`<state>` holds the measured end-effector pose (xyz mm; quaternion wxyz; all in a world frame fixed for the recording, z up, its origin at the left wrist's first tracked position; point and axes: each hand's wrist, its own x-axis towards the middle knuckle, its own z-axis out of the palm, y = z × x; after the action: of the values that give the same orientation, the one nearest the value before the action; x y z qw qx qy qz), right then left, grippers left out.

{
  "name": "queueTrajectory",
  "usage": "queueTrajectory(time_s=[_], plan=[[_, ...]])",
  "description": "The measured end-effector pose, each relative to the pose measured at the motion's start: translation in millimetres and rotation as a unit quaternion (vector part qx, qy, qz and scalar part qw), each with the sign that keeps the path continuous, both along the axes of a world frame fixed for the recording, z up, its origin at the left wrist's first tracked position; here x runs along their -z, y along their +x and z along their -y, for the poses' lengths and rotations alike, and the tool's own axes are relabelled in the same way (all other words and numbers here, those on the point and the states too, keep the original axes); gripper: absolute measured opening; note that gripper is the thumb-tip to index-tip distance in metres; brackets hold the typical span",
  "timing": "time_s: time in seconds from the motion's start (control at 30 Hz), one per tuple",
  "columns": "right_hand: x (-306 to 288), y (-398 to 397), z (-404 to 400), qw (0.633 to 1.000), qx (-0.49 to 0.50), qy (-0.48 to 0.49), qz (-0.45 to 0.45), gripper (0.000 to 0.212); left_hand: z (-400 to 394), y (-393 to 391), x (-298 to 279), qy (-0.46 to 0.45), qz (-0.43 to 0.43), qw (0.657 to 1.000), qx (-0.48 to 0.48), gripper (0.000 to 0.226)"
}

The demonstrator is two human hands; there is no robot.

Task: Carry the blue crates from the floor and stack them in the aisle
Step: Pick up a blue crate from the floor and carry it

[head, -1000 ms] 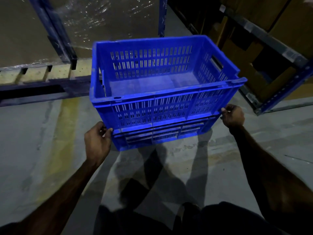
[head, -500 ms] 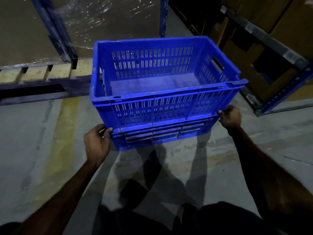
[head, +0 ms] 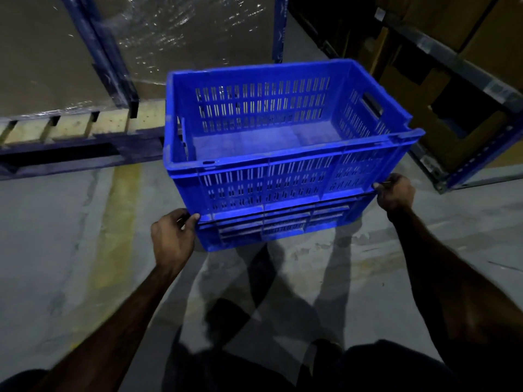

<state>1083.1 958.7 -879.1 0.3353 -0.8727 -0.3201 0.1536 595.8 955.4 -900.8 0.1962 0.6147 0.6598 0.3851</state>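
Note:
Two slotted blue crates are stacked in front of me: an empty upper crate sits on a lower crate, of which only a low band shows. My left hand grips the stack's near left corner at the seam between the two crates, with the thumb on the near face. At the near right corner, my right hand holds the same seam with curled fingers. Whether the lower crate touches the concrete floor I cannot tell.
A wooden pallet with a wrapped load stands behind a blue rack upright at the back left. A blue rack holding cardboard boxes lines the right. A worn yellow line runs along the floor on the left.
The crates and both hands have shifted slightly to the right in view. Both hands keep the same hold at the seam.

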Motion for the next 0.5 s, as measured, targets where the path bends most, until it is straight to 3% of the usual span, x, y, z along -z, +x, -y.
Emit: queueTrajectory(time_s=[0.33, 0.5], plan=[[1, -9, 7, 0.999, -0.045, -0.008, 0.027, 0.029, -1, -7, -4, 0.001, -0.009, 0.999, 0.032, 0.029], [-6, -19, 19, 0.998, -0.057, -0.024, -0.011, 0.058, -3, -8, -11, -0.034, 0.002, 0.998, 0.047, 0.026]])
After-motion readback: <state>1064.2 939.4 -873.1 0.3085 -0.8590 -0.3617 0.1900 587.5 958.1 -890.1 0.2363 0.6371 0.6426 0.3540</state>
